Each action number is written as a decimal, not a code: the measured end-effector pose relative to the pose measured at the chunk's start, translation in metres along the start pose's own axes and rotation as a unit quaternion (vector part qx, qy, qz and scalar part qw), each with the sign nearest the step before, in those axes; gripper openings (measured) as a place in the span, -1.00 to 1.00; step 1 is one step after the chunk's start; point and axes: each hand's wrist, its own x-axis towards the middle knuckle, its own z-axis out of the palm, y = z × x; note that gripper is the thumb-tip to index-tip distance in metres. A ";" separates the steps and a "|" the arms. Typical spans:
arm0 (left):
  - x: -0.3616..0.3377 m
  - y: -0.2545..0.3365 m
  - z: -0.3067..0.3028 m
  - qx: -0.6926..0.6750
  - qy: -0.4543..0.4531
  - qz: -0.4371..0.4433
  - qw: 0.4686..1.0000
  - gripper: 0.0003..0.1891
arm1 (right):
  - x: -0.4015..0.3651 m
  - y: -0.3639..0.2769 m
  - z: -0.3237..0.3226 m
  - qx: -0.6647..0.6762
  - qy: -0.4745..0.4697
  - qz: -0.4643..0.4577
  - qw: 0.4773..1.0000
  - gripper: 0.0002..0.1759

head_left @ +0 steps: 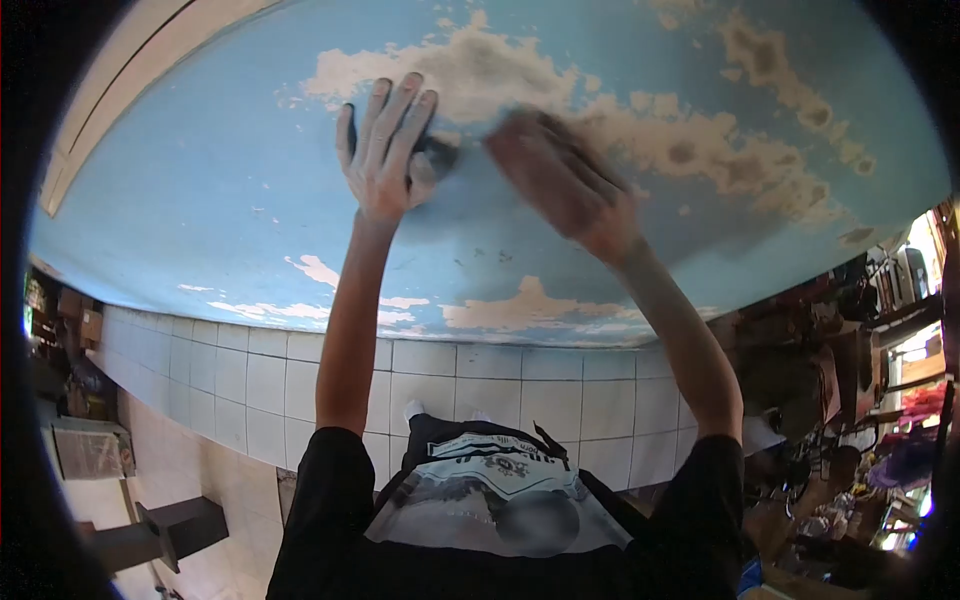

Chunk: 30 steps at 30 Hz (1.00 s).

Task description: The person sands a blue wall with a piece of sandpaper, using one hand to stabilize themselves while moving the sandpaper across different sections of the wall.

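A light-blue painted wall fills the upper view, with pale bare patches where the paint is gone. My left hand lies on it, fingers stretched and slightly spread, holding nothing. Grey-white dust coats those fingers. To its right, my right hand is at the wall below a large pale patch, smeared by motion. It holds a flat reddish-brown piece that looks like sandpaper; blur hides the finger positions.
White tiles meet the bottom edge of the blue wall. Grey spots mark the patches at right. Cluttered household things stand at the right, and a dark box-shaped object is at lower left.
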 end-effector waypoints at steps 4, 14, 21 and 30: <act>-0.001 -0.005 0.001 0.003 0.008 0.000 1.000 -0.54 | -0.003 -0.001 -0.026 -0.065 -0.033 -0.040 0.997 -0.49; 0.000 -0.004 0.002 -0.005 0.011 -0.005 1.000 -0.56 | 0.010 -0.008 -0.040 -0.151 -0.073 -0.068 0.984 -0.52; 0.000 -0.004 0.001 -0.002 0.007 -0.009 1.000 -0.57 | 0.006 -0.012 -0.032 -0.124 -0.037 -0.076 0.989 -0.40; -0.001 -0.005 0.003 0.000 0.015 -0.005 1.000 -0.53 | 0.004 -0.007 -0.029 -0.069 -0.028 -0.022 0.997 -0.48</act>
